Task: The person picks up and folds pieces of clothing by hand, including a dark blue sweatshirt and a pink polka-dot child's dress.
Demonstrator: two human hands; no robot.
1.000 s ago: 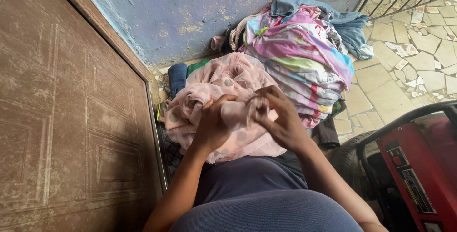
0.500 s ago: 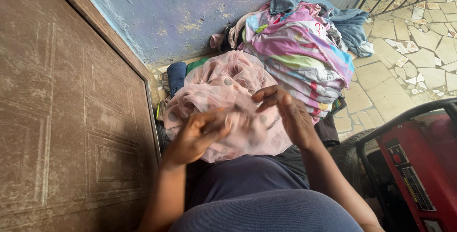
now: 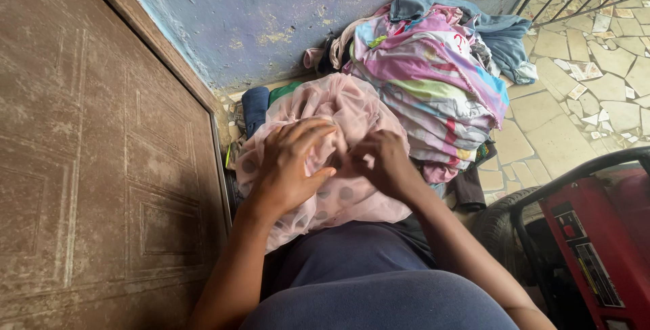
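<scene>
A bundled pink sheer cloth with grey dots [image 3: 352, 110] rests on my lap, above my dark blue skirt [image 3: 359, 262]. My left hand [image 3: 288, 164] lies flat on the cloth's left side, fingers spread and pointing right. My right hand [image 3: 379, 161] presses into the cloth's middle with fingers curled down into the folds. The two hands nearly meet at the fingertips.
Behind the pink cloth lies a pile of striped pink and multicoloured laundry [image 3: 433, 79] with a blue garment [image 3: 497, 35] on top, against a blue wall [image 3: 284, 12]. A brown door [image 3: 101, 161] stands at left. A red machine [image 3: 596, 235] with a tyre sits at right on stone paving [image 3: 596, 86].
Both hands were raised and apart, working the pink cloth; they have come down onto the bundle, the left one flattening over it and the right one digging into its folds.
</scene>
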